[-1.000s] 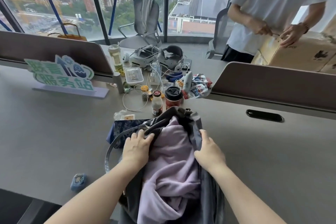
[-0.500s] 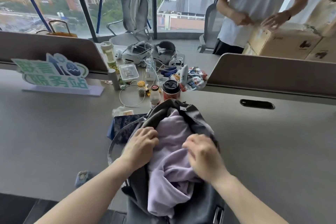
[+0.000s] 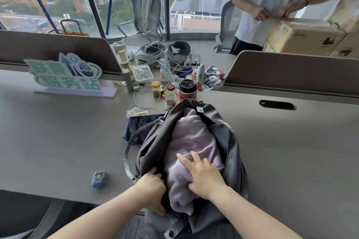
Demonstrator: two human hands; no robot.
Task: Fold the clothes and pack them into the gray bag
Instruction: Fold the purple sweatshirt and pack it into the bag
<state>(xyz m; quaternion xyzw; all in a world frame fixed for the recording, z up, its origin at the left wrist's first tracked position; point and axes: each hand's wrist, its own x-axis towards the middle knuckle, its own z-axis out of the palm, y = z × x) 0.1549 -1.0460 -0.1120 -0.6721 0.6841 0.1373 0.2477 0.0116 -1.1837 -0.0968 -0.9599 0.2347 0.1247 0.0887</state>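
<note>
The gray bag (image 3: pixel 229 141) lies open on the desk's near edge, its mouth facing me. A lilac garment (image 3: pixel 192 137) fills the opening and bulges out at the near end. My left hand (image 3: pixel 151 186) grips the bag's left rim near the strap ring, fingers curled over the fabric. My right hand (image 3: pixel 202 174) lies flat on the lilac garment with fingers spread, pressing it down into the bag.
A dark blue patterned pouch (image 3: pixel 139 124) lies under the bag's left side. A small blue case (image 3: pixel 99 178) sits left of my arm. Bottles, a coffee cup (image 3: pixel 187 90), cables and headsets crowd the desk behind the bag. A person stands by cardboard boxes (image 3: pixel 307 39) at the far right.
My left hand slid back along the bag's left rim toward me and now grips it. My right hand moved onto the garment's near part and flattened on it.
</note>
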